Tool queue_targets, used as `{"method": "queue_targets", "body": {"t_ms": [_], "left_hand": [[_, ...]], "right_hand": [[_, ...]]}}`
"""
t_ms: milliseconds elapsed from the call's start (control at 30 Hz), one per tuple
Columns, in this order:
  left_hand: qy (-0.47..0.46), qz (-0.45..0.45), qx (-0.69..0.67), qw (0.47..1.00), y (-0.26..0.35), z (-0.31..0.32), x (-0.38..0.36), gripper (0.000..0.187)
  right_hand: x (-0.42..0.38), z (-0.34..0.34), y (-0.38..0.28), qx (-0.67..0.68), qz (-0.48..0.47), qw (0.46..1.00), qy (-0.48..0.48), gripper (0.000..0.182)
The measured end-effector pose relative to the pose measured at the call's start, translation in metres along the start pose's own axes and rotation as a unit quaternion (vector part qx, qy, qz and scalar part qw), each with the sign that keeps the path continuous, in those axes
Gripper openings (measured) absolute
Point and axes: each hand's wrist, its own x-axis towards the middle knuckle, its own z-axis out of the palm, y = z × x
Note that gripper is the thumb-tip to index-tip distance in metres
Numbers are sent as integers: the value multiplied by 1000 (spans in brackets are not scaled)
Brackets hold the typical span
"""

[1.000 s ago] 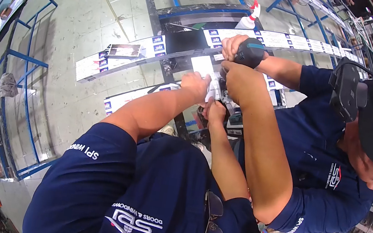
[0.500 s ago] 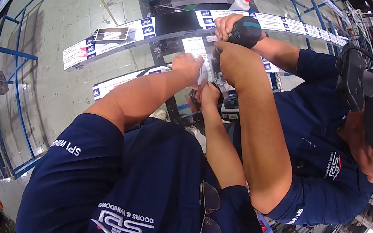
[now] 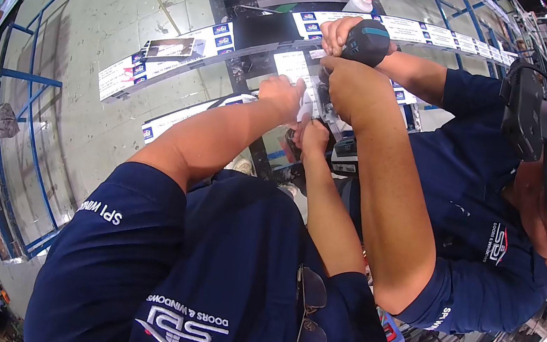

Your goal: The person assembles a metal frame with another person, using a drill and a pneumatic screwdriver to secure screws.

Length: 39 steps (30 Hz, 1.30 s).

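White-labelled strip [image 3: 292,65] lies above the centre of the frame. My left hand [image 3: 280,95], partly curled, touches its lower end; I cannot tell whether it grips. My right hand [image 3: 313,137] is curled just below, its hold hidden. Beside them, one co-worker's hand [image 3: 338,34] clasps a black tool [image 3: 367,42]; the other hand [image 3: 341,82] is bent beneath it. A spray bottle [image 3: 361,1] stands at upper centre.

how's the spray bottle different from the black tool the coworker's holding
The spray bottle is whitish with red on its sprayer; the tool is black with a teal band. The bottle stands with no hand on it; the tool is gripped by the co-worker's hand. Both are beside the long labelled strip.
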Motion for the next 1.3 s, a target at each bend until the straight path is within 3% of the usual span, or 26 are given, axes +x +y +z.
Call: {"method": "queue_targets", "body": {"t_ms": [1300], "left_hand": [[-13, 0, -3, 1000, 1, -4, 1, 107]], "right_hand": [[2, -3, -1, -22, 8, 1000, -18, 38]]}}
